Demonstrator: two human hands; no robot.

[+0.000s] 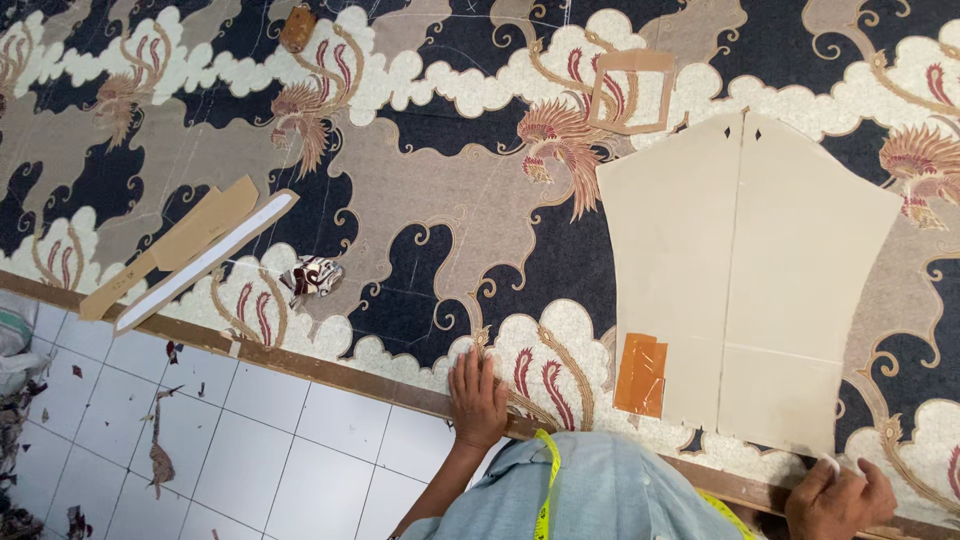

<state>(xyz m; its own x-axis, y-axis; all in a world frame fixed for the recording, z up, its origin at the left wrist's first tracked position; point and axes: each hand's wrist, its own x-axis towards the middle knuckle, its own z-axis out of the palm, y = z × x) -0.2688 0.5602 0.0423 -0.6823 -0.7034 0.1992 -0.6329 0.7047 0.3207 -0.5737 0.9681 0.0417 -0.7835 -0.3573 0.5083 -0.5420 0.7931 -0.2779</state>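
left hand [477, 400] flat on patterned cloth [420, 200]

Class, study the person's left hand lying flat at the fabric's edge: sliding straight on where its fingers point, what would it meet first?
The left hand likely meets only more patterned fabric; no loose object lies in that line.

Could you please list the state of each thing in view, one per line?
Left hand: flat on the patterned batik fabric, holding nothing.
Right hand: fingers pressing the large beige card pattern piece.
Beige piece: lying flat.
Batik fabric: spread flat.
Yellow measuring tape: draped over the person's shoulders.
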